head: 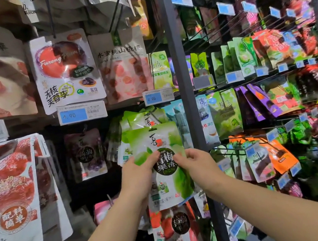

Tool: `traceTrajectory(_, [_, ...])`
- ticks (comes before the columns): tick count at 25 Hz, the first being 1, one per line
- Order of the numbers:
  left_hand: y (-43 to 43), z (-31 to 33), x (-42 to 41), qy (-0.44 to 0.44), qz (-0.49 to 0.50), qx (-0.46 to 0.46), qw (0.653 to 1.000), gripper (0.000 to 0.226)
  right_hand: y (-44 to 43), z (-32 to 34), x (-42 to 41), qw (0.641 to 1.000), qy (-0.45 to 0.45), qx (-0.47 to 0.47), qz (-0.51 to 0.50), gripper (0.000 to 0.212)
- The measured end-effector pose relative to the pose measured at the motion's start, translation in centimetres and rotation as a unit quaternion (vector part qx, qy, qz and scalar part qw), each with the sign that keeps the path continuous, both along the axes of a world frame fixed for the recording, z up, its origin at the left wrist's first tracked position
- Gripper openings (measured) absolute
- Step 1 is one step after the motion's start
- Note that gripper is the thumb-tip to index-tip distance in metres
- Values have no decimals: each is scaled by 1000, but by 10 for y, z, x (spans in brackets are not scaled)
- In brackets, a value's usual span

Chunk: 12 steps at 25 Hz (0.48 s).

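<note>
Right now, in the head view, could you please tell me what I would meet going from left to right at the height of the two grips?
Red hawthorn bag → dark purple pouch → left grip → green plum jelly pouch → right grip → orange packets.

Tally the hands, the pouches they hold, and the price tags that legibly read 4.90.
Hands: 2 (left hand, right hand)
Held green pouch: 1
4.90 tags: 2
Total: 5
</note>
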<state>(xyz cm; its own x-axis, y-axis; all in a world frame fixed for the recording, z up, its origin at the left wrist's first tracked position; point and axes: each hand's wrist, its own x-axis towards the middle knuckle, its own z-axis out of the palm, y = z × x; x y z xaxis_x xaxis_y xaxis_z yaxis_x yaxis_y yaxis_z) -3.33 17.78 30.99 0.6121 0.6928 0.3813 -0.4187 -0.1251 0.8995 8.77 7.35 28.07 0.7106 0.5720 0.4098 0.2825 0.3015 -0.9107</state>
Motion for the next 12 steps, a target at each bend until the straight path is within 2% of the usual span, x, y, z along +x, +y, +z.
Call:
traceTrajectory(4, [-2,-1,7,55,51,85,994,27,8,2,18,996,35,40,-75,12])
traceTrajectory(7, [4,-5,8,113,138,189,966,53,14,14,33,991,17,41,-126,13])
traceTrajectory(9, [5,-4,8,96,148,214,961,66,23,24,40,989,14,36,-140,15])
traceTrajectory(12, [8,2,12,67,175,262,947,69,37,38,48,988,24,37,-147,17])
